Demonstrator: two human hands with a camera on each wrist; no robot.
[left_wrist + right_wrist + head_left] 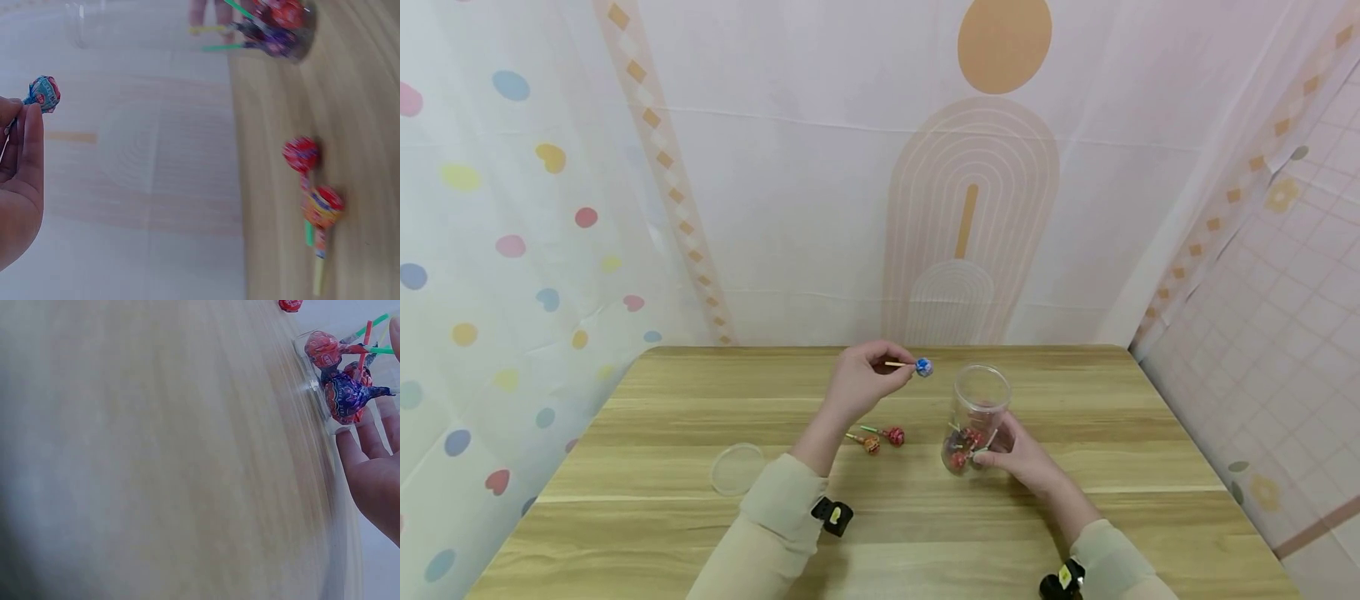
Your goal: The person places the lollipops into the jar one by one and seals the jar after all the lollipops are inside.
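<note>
A clear round lid [737, 468] lies flat on the wooden table [625, 417], left of the person's arms. The left hand [859, 379] pinches the stick of a blue-wrapped lollipop [923, 367], held in the air near the jar's mouth. Two lollipops [883, 437] lie on the table below (red and orange heads, side by side). The right hand [1018, 454] grips the clear jar [973, 417], which stands upright with several lollipops inside.

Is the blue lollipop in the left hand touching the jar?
Apart. In the head view, the blue lollipop is left of the jar rim, wall visible between them.
</note>
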